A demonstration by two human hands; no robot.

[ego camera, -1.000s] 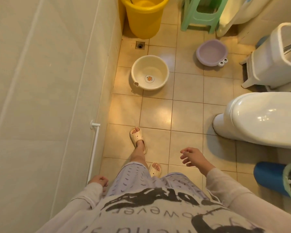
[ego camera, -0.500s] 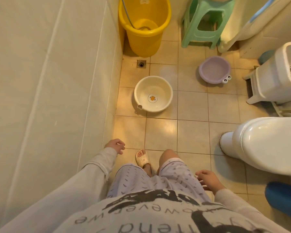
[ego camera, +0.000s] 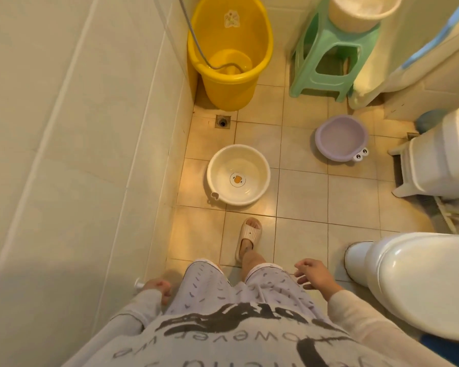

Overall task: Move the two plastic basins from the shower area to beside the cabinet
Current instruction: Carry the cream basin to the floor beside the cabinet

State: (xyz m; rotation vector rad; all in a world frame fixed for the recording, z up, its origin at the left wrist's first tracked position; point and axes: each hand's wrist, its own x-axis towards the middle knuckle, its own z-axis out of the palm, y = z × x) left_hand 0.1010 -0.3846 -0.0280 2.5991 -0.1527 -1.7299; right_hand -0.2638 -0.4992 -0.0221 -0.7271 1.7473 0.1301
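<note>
Beside hips: both hands low, empty, fingers loose.

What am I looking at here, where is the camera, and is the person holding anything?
There is no machine: a person wears a wide-angle camera on the head, looking down at their own body and a tiled bathroom floor. The left hand hangs by the wall and the right hand hangs beside the toilet; both are empty. Ahead on the floor sit a cream basin with a duck print and a purple basin, apart from each other. Behind them stand a yellow bucket with a hose in it and a green stool carrying another cream basin. One slippered foot is stepped forward.
</note>
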